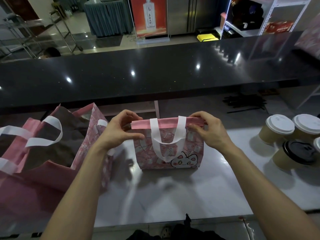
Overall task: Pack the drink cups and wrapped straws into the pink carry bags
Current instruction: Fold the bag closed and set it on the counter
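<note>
1. In your head view, the small pink patterned carry bag with a cartoon cat print point(168, 149) stands upright at the centre of the pale glossy worktop point(216, 184); its top edge is folded over into a plain pink band, and its white fabric handle loop point(166, 144) hangs down the front face
2. Your left hand point(121, 130) pinches the left end of that folded band, thumb under and fingers curled over the top
3. Your right hand point(207, 130) pinches the right end of the band in the same way, fingers bent over the fold
4. At 9 o'clock from the small bag, just beside your left forearm, a larger pink carry bag with white handles point(52, 141) stands open; what lies in it cannot be made out
5. At 3 o'clock, well apart from the small bag, the tan paper drink cups with white lids point(285, 129) stand clustered, with one black-lidded tan cup point(297, 153) just in front of them
6. At 1 o'clock, on the lower shelf under the dark speckled stone counter point(155, 77), lies a pile of black wrapped straws point(245, 103), blurred
</note>
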Action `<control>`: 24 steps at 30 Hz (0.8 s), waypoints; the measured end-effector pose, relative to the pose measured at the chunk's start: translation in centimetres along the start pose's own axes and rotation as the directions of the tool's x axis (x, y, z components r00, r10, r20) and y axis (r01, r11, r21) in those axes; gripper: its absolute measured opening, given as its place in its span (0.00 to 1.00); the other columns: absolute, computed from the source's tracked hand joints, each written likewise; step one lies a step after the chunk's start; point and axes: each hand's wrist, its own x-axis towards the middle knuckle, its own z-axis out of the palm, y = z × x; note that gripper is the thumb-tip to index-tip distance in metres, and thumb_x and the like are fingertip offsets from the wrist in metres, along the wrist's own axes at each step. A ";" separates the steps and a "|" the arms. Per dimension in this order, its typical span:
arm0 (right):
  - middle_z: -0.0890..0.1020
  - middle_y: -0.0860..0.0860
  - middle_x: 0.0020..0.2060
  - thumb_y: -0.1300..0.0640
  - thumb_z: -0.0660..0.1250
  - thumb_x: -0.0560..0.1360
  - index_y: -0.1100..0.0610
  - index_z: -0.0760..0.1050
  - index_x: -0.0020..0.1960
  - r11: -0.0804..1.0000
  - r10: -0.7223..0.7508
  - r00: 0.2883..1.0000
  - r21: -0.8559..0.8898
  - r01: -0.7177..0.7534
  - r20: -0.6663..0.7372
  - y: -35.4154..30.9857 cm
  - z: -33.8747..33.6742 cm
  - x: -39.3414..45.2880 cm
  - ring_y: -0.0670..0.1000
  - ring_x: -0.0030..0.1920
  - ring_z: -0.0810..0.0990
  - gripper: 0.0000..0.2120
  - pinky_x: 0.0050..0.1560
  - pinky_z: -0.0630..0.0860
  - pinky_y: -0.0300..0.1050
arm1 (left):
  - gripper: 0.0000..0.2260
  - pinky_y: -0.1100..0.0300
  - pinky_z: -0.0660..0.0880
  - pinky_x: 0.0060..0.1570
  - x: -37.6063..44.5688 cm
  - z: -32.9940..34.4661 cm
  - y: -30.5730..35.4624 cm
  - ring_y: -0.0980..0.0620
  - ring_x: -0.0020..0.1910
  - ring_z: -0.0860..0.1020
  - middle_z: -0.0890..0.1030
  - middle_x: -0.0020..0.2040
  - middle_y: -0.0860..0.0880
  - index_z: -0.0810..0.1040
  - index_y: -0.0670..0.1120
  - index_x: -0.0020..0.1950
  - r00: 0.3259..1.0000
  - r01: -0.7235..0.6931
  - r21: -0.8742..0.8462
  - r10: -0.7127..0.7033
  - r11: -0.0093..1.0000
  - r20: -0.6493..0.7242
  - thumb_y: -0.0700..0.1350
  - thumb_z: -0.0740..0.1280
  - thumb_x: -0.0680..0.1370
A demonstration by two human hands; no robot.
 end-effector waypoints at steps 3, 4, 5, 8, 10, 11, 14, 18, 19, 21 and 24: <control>0.84 0.36 0.52 0.53 0.78 0.79 0.42 0.81 0.57 1.000 -0.002 1.000 -0.004 0.002 0.002 0.1 0.0 0.4 0.36 0.56 0.81 0.11 0.52 0.78 0.36 | 0.22 0.50 0.84 0.62 0.2 0.3 0.8 0.50 0.61 0.85 0.87 0.60 0.53 0.86 0.57 0.62 1.000 -0.004 0.141 0.006 0.990 -0.013 0.54 0.86 0.70; 0.84 0.36 0.52 0.53 0.79 0.78 0.43 0.82 0.56 1.000 -0.001 1.000 -0.003 0.001 0.006 0.1 -0.1 0.5 0.37 0.56 0.81 0.10 0.51 0.78 0.36 | 0.17 0.48 0.85 0.61 0.4 0.6 0.8 0.50 0.60 0.86 0.88 0.58 0.54 0.87 0.57 0.60 0.999 0.002 0.193 0.007 0.981 -0.046 0.52 0.85 0.73; 0.84 0.37 0.51 0.53 0.79 0.78 0.44 0.83 0.56 1.000 0.007 1.000 -0.004 -0.007 0.013 0.2 -0.2 0.7 0.39 0.55 0.82 0.09 0.51 0.79 0.36 | 0.13 0.46 0.85 0.59 0.6 0.8 0.8 0.50 0.58 0.86 0.88 0.55 0.55 0.88 0.57 0.57 0.997 0.015 0.230 0.004 0.973 -0.078 0.51 0.84 0.74; 0.85 0.39 0.49 0.55 0.79 0.78 0.47 0.85 0.52 0.999 0.032 0.999 -0.018 -0.031 0.027 0.4 -0.6 1.1 0.41 0.53 0.83 0.06 0.51 0.83 0.42 | 0.07 0.47 0.87 0.54 1.0 1.2 0.7 0.50 0.54 0.86 0.88 0.49 0.55 0.89 0.55 0.51 0.989 0.078 0.245 -0.043 0.966 -0.143 0.47 0.83 0.75; 0.85 0.39 0.48 0.58 0.79 0.78 0.47 0.85 0.50 0.999 0.032 0.998 -0.031 -0.031 0.046 0.7 -1.0 1.4 0.39 0.53 0.82 0.06 0.50 0.84 0.44 | 0.05 0.49 0.88 0.52 1.1 1.3 0.8 0.50 0.52 0.87 0.88 0.46 0.53 0.90 0.53 0.47 0.987 0.090 0.225 -0.056 0.970 -0.153 0.45 0.83 0.74; 0.85 0.39 0.48 0.58 0.78 0.78 0.46 0.85 0.48 0.999 0.029 0.998 -0.040 -0.027 0.058 0.8 -1.2 1.4 0.38 0.53 0.81 0.07 0.49 0.85 0.44 | 0.05 0.50 0.88 0.51 1.1 1.3 0.7 0.51 0.50 0.87 0.89 0.45 0.53 0.90 0.52 0.46 0.987 0.084 0.218 -0.050 0.972 -0.156 0.45 0.84 0.73; 0.84 0.39 0.49 0.55 0.77 0.79 0.44 0.84 0.47 0.998 0.012 0.995 -0.067 -0.005 0.101 0.9 -1.6 1.6 0.39 0.54 0.81 0.06 0.49 0.84 0.43 | 0.05 0.56 0.86 0.48 1.1 1.2 0.6 0.55 0.44 0.87 0.89 0.41 0.52 0.90 0.53 0.42 0.985 0.058 0.188 -0.026 0.981 -0.170 0.48 0.84 0.70; 0.84 0.39 0.50 0.50 0.78 0.77 0.44 0.86 0.51 0.997 0.031 0.993 -0.080 -0.022 0.115 0.8 -1.9 1.8 0.44 0.55 0.82 0.04 0.50 0.84 0.45 | 0.10 0.57 0.86 0.49 1.2 0.5 0.0 0.56 0.45 0.87 0.89 0.43 0.52 0.91 0.56 0.45 0.991 0.057 0.190 -0.032 0.980 -0.133 0.54 0.84 0.66; 0.84 0.37 0.51 0.48 0.79 0.77 0.41 0.85 0.52 0.996 0.045 0.991 -0.086 -0.034 0.124 0.8 -2.0 1.8 0.43 0.56 0.82 0.06 0.50 0.83 0.44 | 0.12 0.54 0.87 0.51 1.1 0.2 -0.1 0.54 0.49 0.88 0.90 0.46 0.51 0.91 0.56 0.48 0.995 0.065 0.181 -0.050 0.981 -0.089 0.56 0.84 0.67; 0.84 0.34 0.51 0.42 0.78 0.75 0.37 0.84 0.55 0.995 0.069 0.987 -0.086 -0.056 0.148 0.8 -2.2 1.5 0.40 0.57 0.80 0.09 0.50 0.80 0.42 | 0.16 0.51 0.86 0.55 0.8 -0.5 -0.1 0.51 0.55 0.88 0.90 0.53 0.52 0.90 0.57 0.55 0.998 0.057 0.164 -0.054 0.985 -0.023 0.61 0.83 0.70; 0.85 0.33 0.51 0.36 0.75 0.72 0.37 0.86 0.56 0.997 0.061 0.989 -0.055 -0.054 0.132 0.7 -2.4 1.3 0.39 0.57 0.82 0.14 0.52 0.83 0.43 | 0.15 0.46 0.86 0.58 0.8 -0.8 -0.1 0.50 0.55 0.88 0.90 0.52 0.52 0.91 0.58 0.55 0.997 0.041 0.170 -0.029 0.985 -0.073 0.64 0.80 0.73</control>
